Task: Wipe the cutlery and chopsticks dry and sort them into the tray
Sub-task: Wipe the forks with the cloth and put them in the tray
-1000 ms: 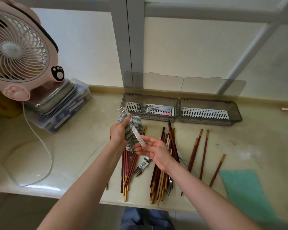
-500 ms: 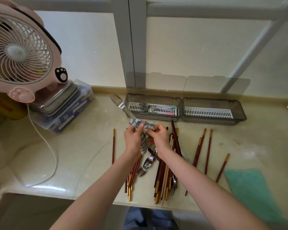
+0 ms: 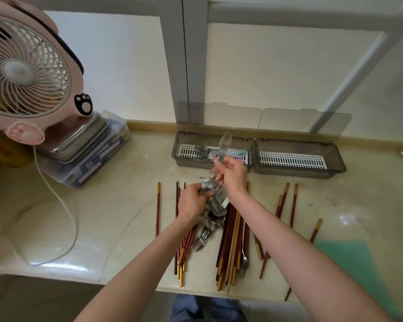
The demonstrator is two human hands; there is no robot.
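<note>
My right hand (image 3: pixel 230 174) grips a steel fork (image 3: pixel 223 145) by its handle, tines pointing up over the left tray. My left hand (image 3: pixel 193 199) holds a grey-and-white patterned cloth (image 3: pixel 211 196) bunched just below the fork. The left grey tray (image 3: pixel 189 149) holds several forks and a few pastel-handled pieces. The right grey tray (image 3: pixel 335 156) shows only its white slotted insert. Red-brown chopsticks with gold tips (image 3: pixel 230 242) lie in bundles on the counter, with loose forks (image 3: pixel 203 238) among them.
A pink desk fan (image 3: pixel 26 73) stands at the left above stacked steel trays and a clear box (image 3: pixel 84 149), its white cord (image 3: pixel 65 212) looping over the counter. A green cloth (image 3: pixel 356 263) lies at the right. The counter's front edge runs below the chopsticks.
The fork has swung from pointing up-left to upright over the left tray. My right hand now holds it by the handle, and my left hand has dropped lower with the cloth.
</note>
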